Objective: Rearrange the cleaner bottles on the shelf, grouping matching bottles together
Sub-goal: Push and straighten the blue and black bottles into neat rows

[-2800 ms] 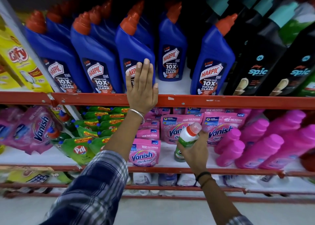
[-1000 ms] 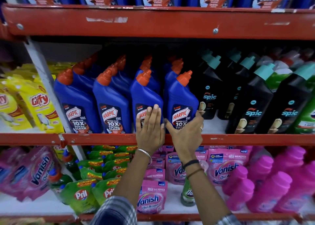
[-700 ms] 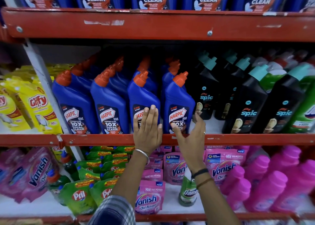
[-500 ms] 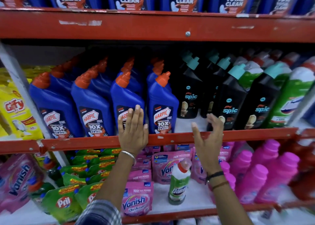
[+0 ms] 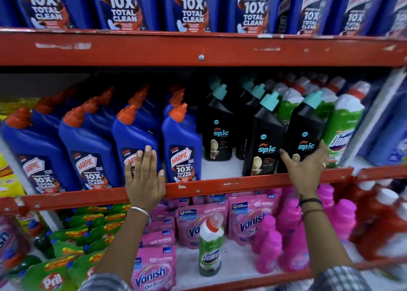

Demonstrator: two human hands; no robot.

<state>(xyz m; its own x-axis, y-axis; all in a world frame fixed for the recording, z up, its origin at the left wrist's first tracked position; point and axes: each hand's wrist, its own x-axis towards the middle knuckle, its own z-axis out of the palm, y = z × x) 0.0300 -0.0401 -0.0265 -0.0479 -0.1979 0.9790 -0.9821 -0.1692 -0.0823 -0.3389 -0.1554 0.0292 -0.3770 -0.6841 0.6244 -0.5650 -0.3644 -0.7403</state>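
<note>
My left hand point(image 5: 144, 178) lies flat and open against a blue Harpic bottle point(image 5: 132, 136) and the middle shelf's red rail point(image 5: 220, 184). Beside it stands another Harpic bottle point(image 5: 180, 149), the last in the blue row. My right hand point(image 5: 304, 169) wraps the base of a black Spic bottle point(image 5: 305, 127), thumb on its left side and fingers on its right. Two more Spic bottles point(image 5: 264, 141) point(image 5: 217, 134) stand to its left. Green Domex bottles point(image 5: 343, 132) fill the shelf's right end. A lone green Domex bottle point(image 5: 210, 246) stands upright on the lower shelf among pink pouches.
Large Harpic bottles point(image 5: 191, 6) line the top shelf. The lower shelf holds Vanish pouches point(image 5: 156, 271), pink bottles point(image 5: 268, 246), green Pril pouches point(image 5: 50, 277) and red bottles point(image 5: 383, 220). A grey upright point(image 5: 374, 114) bounds the middle shelf on the right.
My right hand set the lone Domex bottle on the lower shelf, pressed a Harpic bottle, then moved right onto the black Spic bottle. My left hand stayed on the Harpic bottle.
</note>
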